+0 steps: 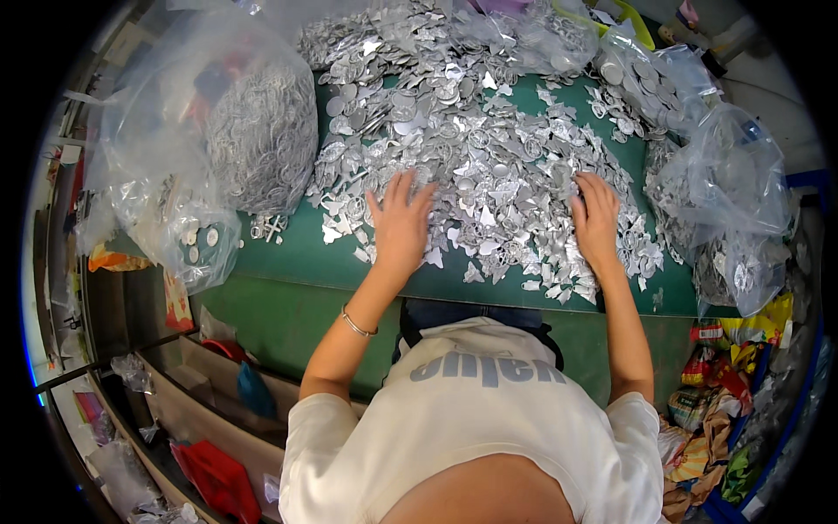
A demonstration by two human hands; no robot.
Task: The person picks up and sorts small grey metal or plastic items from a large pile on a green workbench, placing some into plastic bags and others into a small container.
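Spreading both palms over a big heap of small silver metal pieces (489, 166) on the green counter (297, 262).

Left hand (400, 223) lies flat, fingers wide, on the near left edge of the heap, holding nothing; right hand (597, 218) lies palm-down on the near right edge, fingers loosely together, nothing gripped as far as I can see. The pile covers most of the counter's middle and runs to the far side. A clear plastic bag (253, 131) stuffed with silver rings sits to the left, with a smaller bag (196, 244) just in front of it, and more clear bags (724, 183) with metal bits crowd the right edge. There's a thin bracelet (356, 325) on the left wrist.
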